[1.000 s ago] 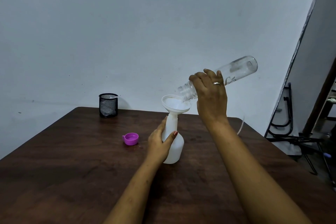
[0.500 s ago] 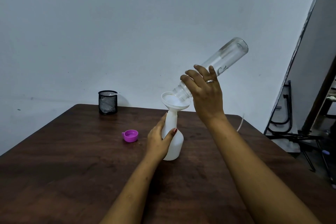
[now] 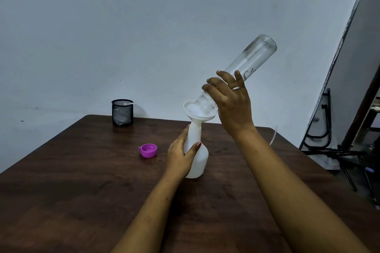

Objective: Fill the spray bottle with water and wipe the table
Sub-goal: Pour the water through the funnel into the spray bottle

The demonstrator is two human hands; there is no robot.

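A white spray bottle (image 3: 198, 160) without its head stands upright on the dark wooden table (image 3: 82, 181). A white funnel (image 3: 195, 116) sits in its neck. My left hand (image 3: 181, 155) grips the bottle's body from the left. My right hand (image 3: 231, 101) holds a clear water bottle (image 3: 249, 61) near its neck, tilted steeply with the base up to the right and the mouth inside the funnel. The clear bottle looks almost empty.
A purple cap (image 3: 149, 150) lies open side up on the table, left of the spray bottle. A black mesh cup (image 3: 122, 115) stands at the table's far edge. A thin white tube (image 3: 273, 137) shows behind my right forearm. Black metal frames (image 3: 327, 129) stand at the right.
My right hand has raised the clear bottle's base, so the tilt is steeper, and its mouth now sits deeper in the funnel. My left hand still holds the spray bottle in place.
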